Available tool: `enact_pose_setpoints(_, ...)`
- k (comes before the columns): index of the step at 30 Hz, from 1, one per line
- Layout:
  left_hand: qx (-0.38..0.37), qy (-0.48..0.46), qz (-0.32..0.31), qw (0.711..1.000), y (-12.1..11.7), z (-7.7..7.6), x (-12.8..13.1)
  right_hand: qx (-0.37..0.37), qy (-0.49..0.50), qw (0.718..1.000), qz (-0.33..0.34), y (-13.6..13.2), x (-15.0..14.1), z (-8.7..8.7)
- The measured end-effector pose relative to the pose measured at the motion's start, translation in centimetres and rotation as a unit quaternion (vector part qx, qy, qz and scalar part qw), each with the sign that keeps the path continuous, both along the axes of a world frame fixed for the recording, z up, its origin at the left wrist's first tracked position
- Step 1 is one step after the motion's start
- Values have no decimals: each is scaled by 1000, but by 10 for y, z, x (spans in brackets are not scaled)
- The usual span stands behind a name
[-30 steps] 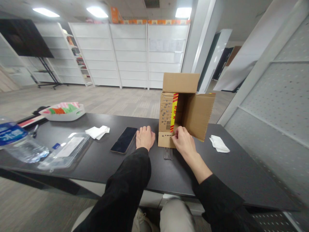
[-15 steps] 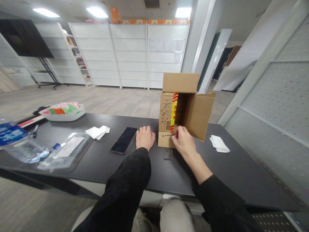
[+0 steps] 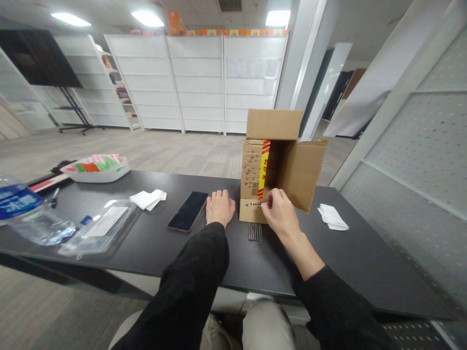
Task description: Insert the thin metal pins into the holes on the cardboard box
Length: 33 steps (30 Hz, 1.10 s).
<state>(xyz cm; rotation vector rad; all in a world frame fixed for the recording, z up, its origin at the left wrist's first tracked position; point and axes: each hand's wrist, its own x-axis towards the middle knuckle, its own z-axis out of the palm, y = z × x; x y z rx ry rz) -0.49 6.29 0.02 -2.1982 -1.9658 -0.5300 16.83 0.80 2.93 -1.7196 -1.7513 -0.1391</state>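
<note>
A cardboard box [image 3: 249, 170] stands on its side, its opening facing me. Several round grey metal heads dot its left panel. Along the lower front flap [image 3: 251, 214] runs a row of small dark holes, with one grey head at the left end. My right hand [image 3: 279, 209] is at the flap's right end, thumb and fingers pinched together; whatever they grip is hidden. Below the flap, several thin metal nails [image 3: 255, 232] lie side by side. My left hand [image 3: 220, 206] rests on the table between phone and box, fingers loosely bent, holding nothing.
A phone [image 3: 188, 212] lies left of my left hand. Farther left are folded tissues [image 3: 148, 199], a clear plastic case [image 3: 102, 228], a water bottle [image 3: 32, 214] and a white basket [image 3: 95, 174]. Another tissue [image 3: 332, 217] lies right of the box on the dark table [image 3: 365, 262].
Almost nothing differs. My right hand stays at the flap, its wrist shifted very slightly; my left hand and the nails remain in place.
</note>
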Motion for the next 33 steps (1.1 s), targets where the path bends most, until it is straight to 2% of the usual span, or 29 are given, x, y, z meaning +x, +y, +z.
enact_pose_setpoints(10, -1, 0, 0, 1000, 0, -1, 0, 32, 37, 999, 18, -8, -1, 10)
enact_pose_setpoints(20, 3, 0, -3, 1000, 1, -1, -1, 55, 75, 994, 57, -29, -4, 19)
enact_pose_setpoints(25, 3, -7, -6, 1000, 2, -3, -1, 70, 74, 991, 81, -43, -1, 11)
enact_pose_setpoints(33, 10, 5, -2, 1000, 2, -3, -1, 66, 77, 983, 153, -68, 5, -14)
